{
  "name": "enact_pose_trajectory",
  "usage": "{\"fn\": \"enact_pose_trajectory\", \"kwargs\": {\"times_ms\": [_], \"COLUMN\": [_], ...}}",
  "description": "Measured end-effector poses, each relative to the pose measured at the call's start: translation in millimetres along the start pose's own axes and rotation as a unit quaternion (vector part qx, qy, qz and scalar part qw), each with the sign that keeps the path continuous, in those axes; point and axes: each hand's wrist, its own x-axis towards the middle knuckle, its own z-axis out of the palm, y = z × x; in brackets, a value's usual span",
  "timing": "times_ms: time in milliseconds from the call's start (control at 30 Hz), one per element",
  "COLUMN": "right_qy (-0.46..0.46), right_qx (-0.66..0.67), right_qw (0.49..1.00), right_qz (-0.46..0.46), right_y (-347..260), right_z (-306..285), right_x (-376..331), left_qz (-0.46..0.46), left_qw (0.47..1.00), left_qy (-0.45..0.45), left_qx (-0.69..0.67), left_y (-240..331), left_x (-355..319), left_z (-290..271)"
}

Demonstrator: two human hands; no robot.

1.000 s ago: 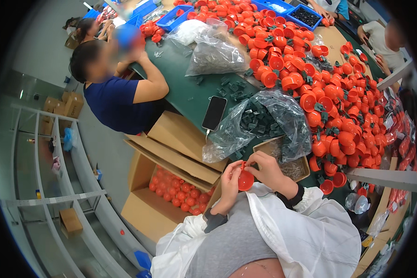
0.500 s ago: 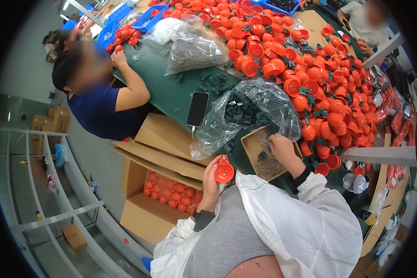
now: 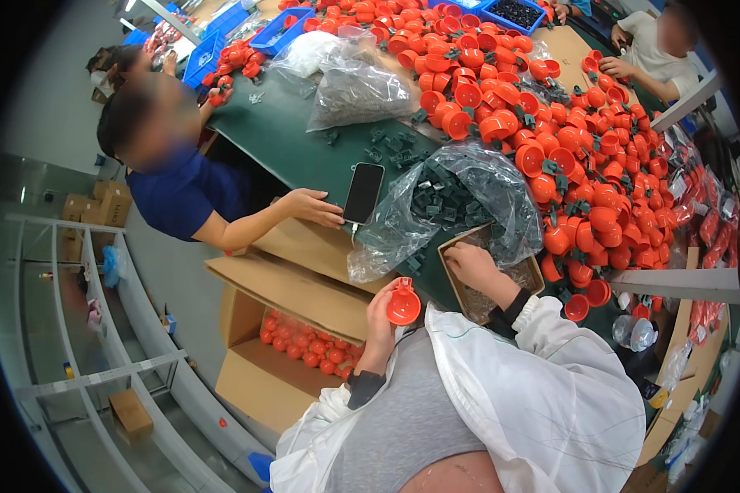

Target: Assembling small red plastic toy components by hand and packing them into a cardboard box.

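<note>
My left hand (image 3: pixel 379 327) grips a red plastic cup (image 3: pixel 404 307), its round hollow turned up and its small tab pointing away from me. Over a shallow cardboard tray (image 3: pixel 538 275) of small metal-looking bits is my right hand (image 3: pixel 474 268), fingers drawn together; whatever they pinch is hidden. A clear plastic bag (image 3: pixel 510 185) beyond the tray holds many dark green clips (image 3: pixel 446 201). To my left, an open carton (image 3: pixel 259 386) contains many red cups (image 3: pixel 311 343).
A large heap of red cups (image 3: pixel 543 156) covers the table's far right. A phone (image 3: pixel 363 194) with a cable lies by the bag. One co-worker's hand (image 3: pixel 314 207) reaches to the phone; another person (image 3: pixel 658 57) sits far right. A metal post (image 3: pixel 674 283) juts in at right.
The co-worker at left has stretched an arm toward the phone. My right hand has shifted slightly left over the tray, where a dark green clip no longer shows. My left hand keeps the cup.
</note>
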Motion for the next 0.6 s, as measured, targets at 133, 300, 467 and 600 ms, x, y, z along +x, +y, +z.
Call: {"fn": "enact_pose_trajectory", "kwargs": {"times_ms": [133,300,467,600], "right_qy": [-0.019,-0.058,0.017,-0.001], "right_qx": [0.005,-0.026,0.077,0.106], "right_qw": [1.000,0.998,0.997,0.991], "right_qz": [-0.009,0.004,0.016,0.084], "right_y": [-4.1,1.5,8.0,2.7], "right_z": [-8.7,3.1,1.6,-13.7], "right_x": [5.6,-0.5,-3.8,-4.8], "left_qz": [-0.006,-0.006,0.010,0.025], "left_qw": [1.000,1.000,1.000,0.998], "left_qy": [-0.004,-0.001,-0.018,-0.037], "left_qx": [-0.008,-0.010,0.012,0.040], "left_y": [5.8,3.8,8.8,5.5], "left_x": [-4.4,-5.1,-7.5,-4.5], "left_z": [6.8,8.0,14.2,13.4]}}
